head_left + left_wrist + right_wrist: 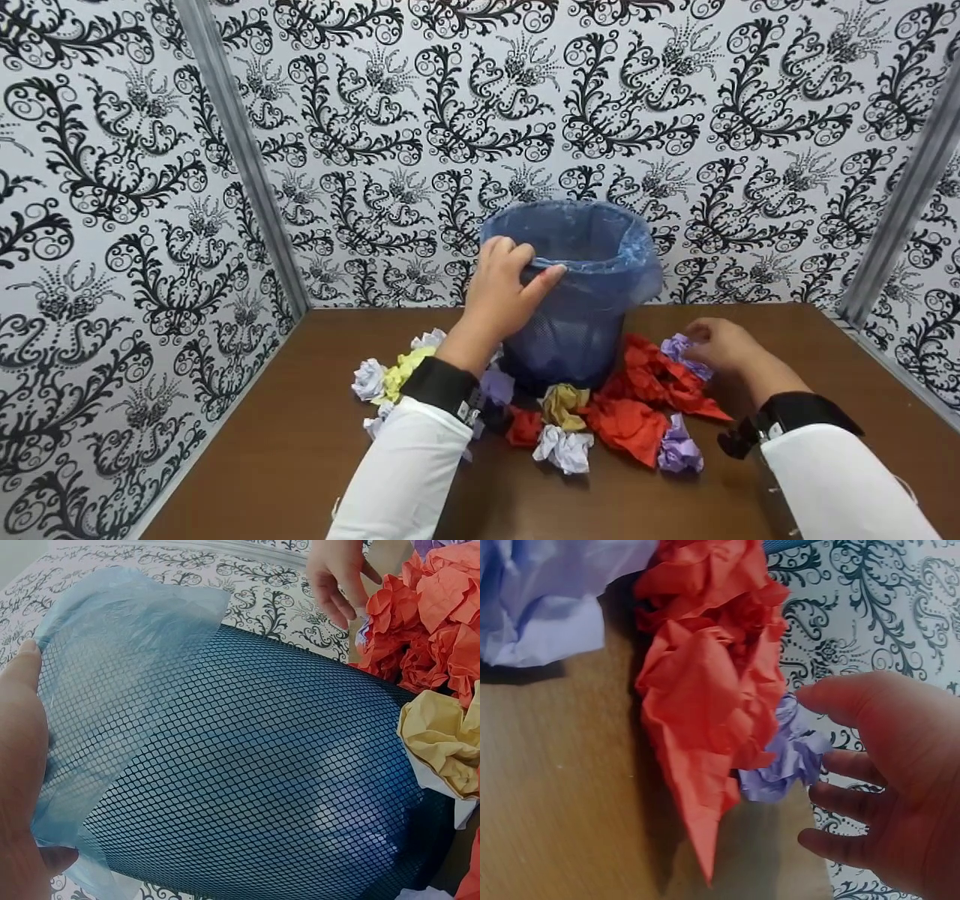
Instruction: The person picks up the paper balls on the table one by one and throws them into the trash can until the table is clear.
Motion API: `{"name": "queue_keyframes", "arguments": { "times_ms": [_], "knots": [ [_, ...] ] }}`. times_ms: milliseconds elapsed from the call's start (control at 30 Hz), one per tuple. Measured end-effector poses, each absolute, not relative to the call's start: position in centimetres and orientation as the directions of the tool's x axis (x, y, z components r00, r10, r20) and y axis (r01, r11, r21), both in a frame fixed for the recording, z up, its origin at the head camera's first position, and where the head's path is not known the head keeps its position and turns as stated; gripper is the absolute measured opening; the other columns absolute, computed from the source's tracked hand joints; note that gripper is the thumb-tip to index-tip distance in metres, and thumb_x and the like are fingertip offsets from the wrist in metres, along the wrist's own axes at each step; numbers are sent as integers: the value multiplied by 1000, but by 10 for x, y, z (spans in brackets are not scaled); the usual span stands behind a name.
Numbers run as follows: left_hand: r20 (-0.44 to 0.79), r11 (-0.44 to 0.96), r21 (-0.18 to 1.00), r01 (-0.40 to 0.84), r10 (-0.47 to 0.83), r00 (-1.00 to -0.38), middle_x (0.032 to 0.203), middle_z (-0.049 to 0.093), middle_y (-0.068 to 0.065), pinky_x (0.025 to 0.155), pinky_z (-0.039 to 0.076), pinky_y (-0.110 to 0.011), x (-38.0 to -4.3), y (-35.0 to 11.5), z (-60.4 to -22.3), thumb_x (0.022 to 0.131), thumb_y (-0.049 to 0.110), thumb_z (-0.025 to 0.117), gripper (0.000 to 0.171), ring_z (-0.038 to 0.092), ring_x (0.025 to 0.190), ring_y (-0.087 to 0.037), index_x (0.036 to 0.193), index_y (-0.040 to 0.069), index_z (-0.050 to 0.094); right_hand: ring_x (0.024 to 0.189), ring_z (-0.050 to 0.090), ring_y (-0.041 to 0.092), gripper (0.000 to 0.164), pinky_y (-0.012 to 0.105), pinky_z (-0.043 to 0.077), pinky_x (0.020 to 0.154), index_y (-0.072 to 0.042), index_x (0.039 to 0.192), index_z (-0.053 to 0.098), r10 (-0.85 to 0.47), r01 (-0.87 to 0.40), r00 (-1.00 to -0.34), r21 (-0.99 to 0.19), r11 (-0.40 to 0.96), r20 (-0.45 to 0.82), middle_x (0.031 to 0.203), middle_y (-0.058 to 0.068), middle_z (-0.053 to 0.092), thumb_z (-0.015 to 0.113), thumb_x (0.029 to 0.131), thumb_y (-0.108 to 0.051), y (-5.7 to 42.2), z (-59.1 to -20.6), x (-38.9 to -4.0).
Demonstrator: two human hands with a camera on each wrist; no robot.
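Note:
A mesh waste bin (574, 337) lined with a blue plastic bag (637, 274) stands upright at the back of the table. My left hand (499, 292) grips its near-left rim, thumb along the bag's folded edge; the left wrist view shows the fingers (28, 664) around the lined rim. To the right of the bin, my right hand (724, 349) reaches toward a crumpled purple paper ball (787, 757), its fingers spread and relaxed right at the paper. Crumpled red paper (705, 690) lies beside that ball.
Around the bin's foot lie a mustard paper ball (564, 406), a white one (564, 450) and another purple one (679, 447). White and yellow balls (405, 373) sit to the left, partly behind my left arm. Patterned wall panels (420, 150) border the brown table (285, 450).

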State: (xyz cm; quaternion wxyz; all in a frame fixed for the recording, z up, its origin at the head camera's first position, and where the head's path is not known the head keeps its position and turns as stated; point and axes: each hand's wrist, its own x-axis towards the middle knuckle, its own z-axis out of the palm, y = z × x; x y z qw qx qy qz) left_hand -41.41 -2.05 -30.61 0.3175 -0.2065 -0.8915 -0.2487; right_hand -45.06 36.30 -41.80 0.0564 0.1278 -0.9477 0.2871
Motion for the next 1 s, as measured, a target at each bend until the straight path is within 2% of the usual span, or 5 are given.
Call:
{"name": "queue_keyframes", "arguments": {
  "times_ms": [300, 533, 733, 867, 1000],
  "knots": [
    [675, 793, 304, 529, 213, -707, 97, 47, -3, 92, 50, -41, -415, -20, -306, 95, 70, 52, 53, 45, 123, -22, 91, 18, 56, 99, 64, 43, 43, 59, 51, 92, 5, 114, 64, -182, -208, -978, -462, 862, 100, 109, 29, 68, 76, 82, -21, 366, -428, -455],
    [671, 791, 308, 529, 213, -710, 98, 47, -2, 92, 49, -41, -415, -20, -306, 95, 71, 51, 53, 46, 122, -21, 92, 19, 57, 90, 63, 36, 36, 49, 53, 81, 2, 102, 65, -172, -209, -978, -451, 868, 121, 101, 24, 68, 79, 75, -17, 367, -430, -454],
    [670, 789, 309, 530, 215, -710, 98, 48, -2, 94, 49, -41, -415, -20, -306, 95, 71, 51, 53, 45, 122, -21, 92, 19, 58, 85, 60, 33, 31, 39, 50, 72, 1, 100, 64, -154, -195, -980, -468, 862, 123, 95, 21, 66, 73, 72, -9, 369, -429, -451],
    [669, 789, 313, 528, 212, -713, 98, 47, -1, 90, 50, -40, -415, -20, -307, 95, 73, 50, 53, 45, 121, -20, 92, 20, 57, 87, 60, 35, 31, 40, 51, 73, 2, 102, 63, -150, -186, -982, -494, 850, 112, 98, 24, 64, 70, 73, -6, 373, -428, -448],
    [681, 786, 303, 539, 217, -699, 97, 46, -2, 87, 49, -40, -415, -21, -307, 95, 72, 52, 54, 45, 118, -21, 90, 18, 56, 89, 63, 38, 31, 43, 53, 74, 4, 103, 63, -157, -214, -976, -499, 840, 154, 101, 28, 65, 70, 75, -8, 380, -423, -445]
  ]
}}
